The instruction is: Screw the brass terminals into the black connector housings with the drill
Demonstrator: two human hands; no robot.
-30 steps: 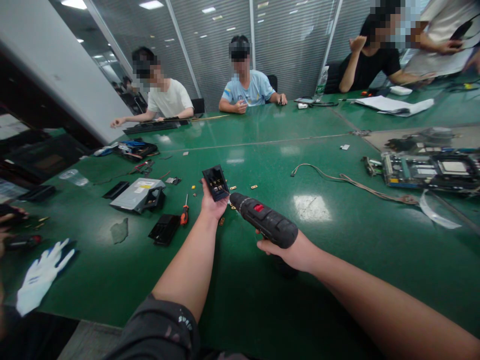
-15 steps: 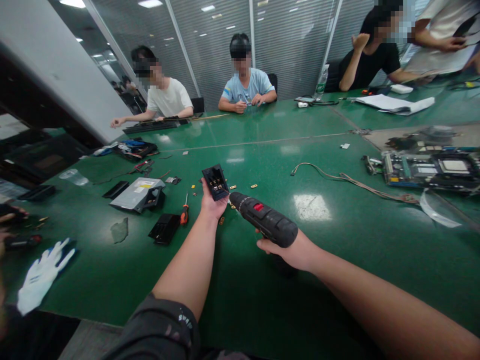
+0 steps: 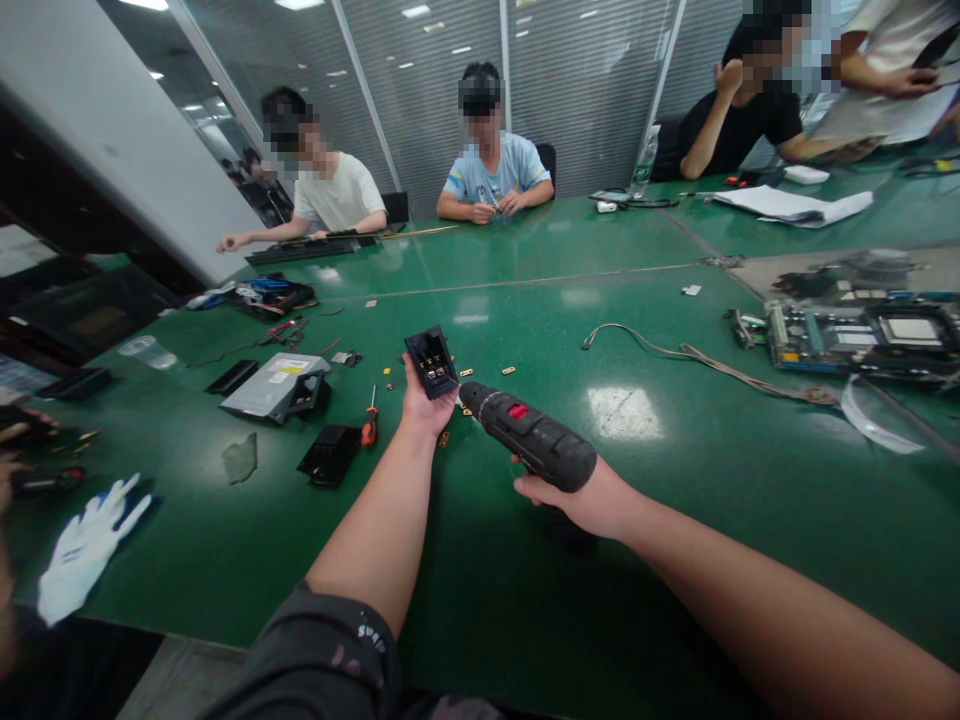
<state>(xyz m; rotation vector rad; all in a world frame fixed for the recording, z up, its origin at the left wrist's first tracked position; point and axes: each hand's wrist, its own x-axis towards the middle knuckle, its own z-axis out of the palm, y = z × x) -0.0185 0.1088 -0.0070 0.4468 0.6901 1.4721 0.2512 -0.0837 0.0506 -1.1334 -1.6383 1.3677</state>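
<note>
My left hand [image 3: 424, 402] grips a small black plastic housing [image 3: 430, 362] with brass-coloured metal parts inside it, tilted up above the table. In my right hand [image 3: 559, 492] is a black cordless drill [image 3: 529, 432] with a red switch on top. Its tip points at the lower right edge of the housing; whether it touches cannot be made out. Several small brass pieces [image 3: 509, 370] lie on the table around my left hand. To the left of that hand are an orange-handled screwdriver [image 3: 369, 428] and another black plastic part [image 3: 328, 455].
A silver disc drive [image 3: 274, 388] lies on the left of the green table [image 3: 660, 540], near a white glove [image 3: 88, 548]. On the right are a cable [image 3: 697, 358] and a circuit board [image 3: 862, 335]. Several people sit across the table; another person's hand [image 3: 26, 430] is at the left edge.
Both my hands, the housing and the drill hold nearly the same position. The view has shifted very slightly. Across the table, the person in black has shifted the raised hand slightly.
</note>
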